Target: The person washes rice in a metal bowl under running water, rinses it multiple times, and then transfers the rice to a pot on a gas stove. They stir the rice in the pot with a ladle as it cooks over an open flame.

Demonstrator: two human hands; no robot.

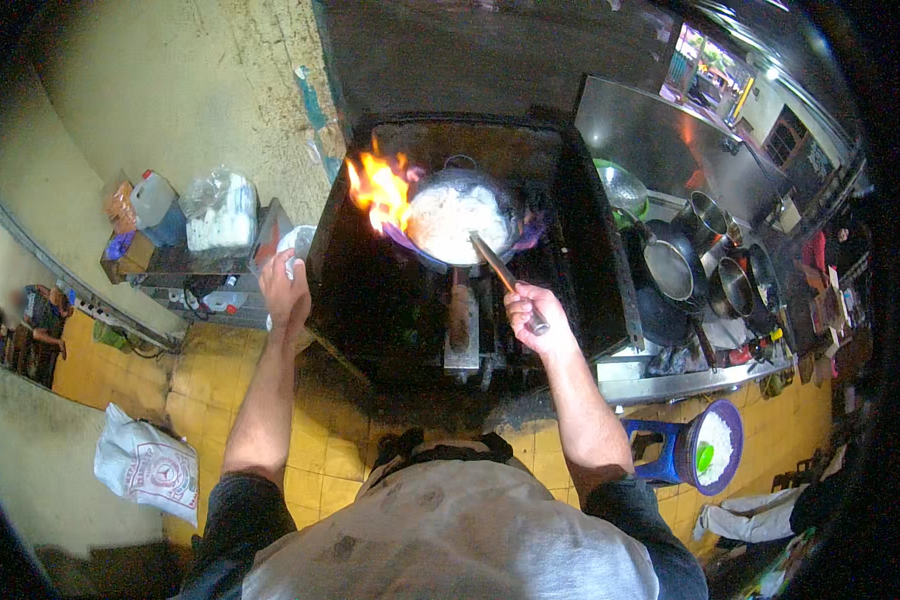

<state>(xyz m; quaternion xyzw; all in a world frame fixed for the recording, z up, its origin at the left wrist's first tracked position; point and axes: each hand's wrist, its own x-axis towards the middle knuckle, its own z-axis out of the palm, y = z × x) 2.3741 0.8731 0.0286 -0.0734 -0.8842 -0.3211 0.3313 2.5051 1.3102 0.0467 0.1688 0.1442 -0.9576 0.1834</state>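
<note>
A dark wok (508, 196) sits on the stove, its inside bright with pale, overexposed contents (446, 214). My right hand (540, 319) is closed around the metal handle of a ladle or turner (495, 262), whose far end is down in the wok. At the stove's left edge, my left hand (283, 292) grips what looks like a white cloth (300, 241), partly hidden by the fingers. Tall orange flames (381, 191) rise along the wok's left rim, with bluish fire on its right. The wok's brown handle (459, 311) points toward me.
Steel pots (731, 289), a frying pan (669, 270) and a colander (621, 187) crowd the right counter. A purple basket of rice (715, 448) rests on a blue stool (652, 450). Left are a shelf (195, 266) with bagged goods and a printed sack (146, 465). A person (45, 326) stands far left.
</note>
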